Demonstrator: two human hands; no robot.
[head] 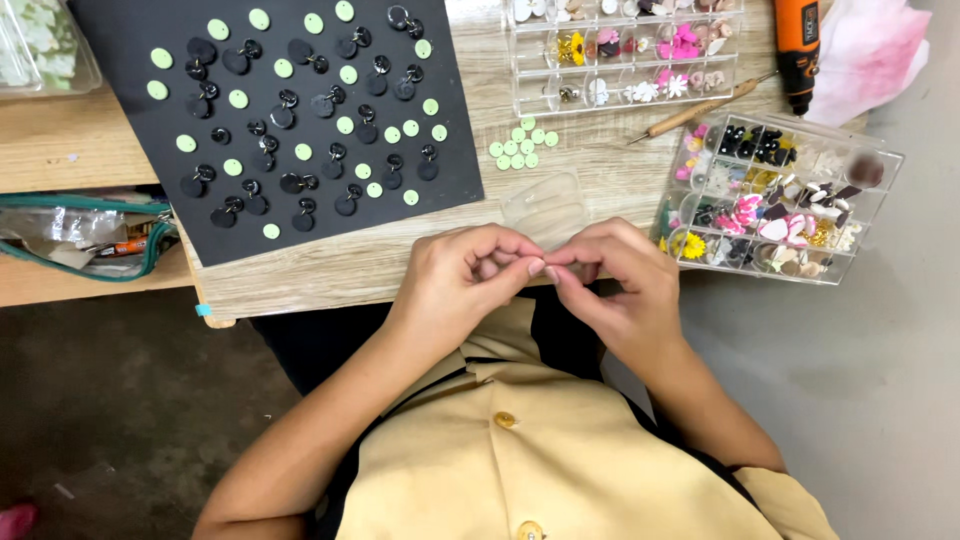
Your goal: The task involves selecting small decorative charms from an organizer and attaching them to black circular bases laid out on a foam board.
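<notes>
1. A tiny piece, too small to identify, is pinched where the fingertips of the two hands meet, just above the near edge of the pale wood-grain surface and in front of the person's chest; its long axis cannot be told.
2. The left hand comes in from the left with thumb and forefinger pressed together at that meeting point; the right hand comes in from the right, its fingertips closed against the same spot. The hands are together, touching at the tips, and neither is nearer the piece than the other.
3. Just beyond the hands lies a small clear plastic lid or tray, flat on the surface (it looks empty, though glare makes that uncertain).
4. Farther up, a cluster of loose pale green clay discs sits beside the black rectangular mat, which carries many more green discs and black round drop pieces with small rings.
5. To the right of the right hand, a clear compartmented plastic box stands open, filled with small mixed-colour charms; it is the nearest store of parts to that hand.
6. At the far edge sit a second clear compartment box, a wooden-handled pointed tool and an orange-and-black rotary tool.
7. Left of the mat, on a lower shelf, rests a clear pouch with green trim.
</notes>
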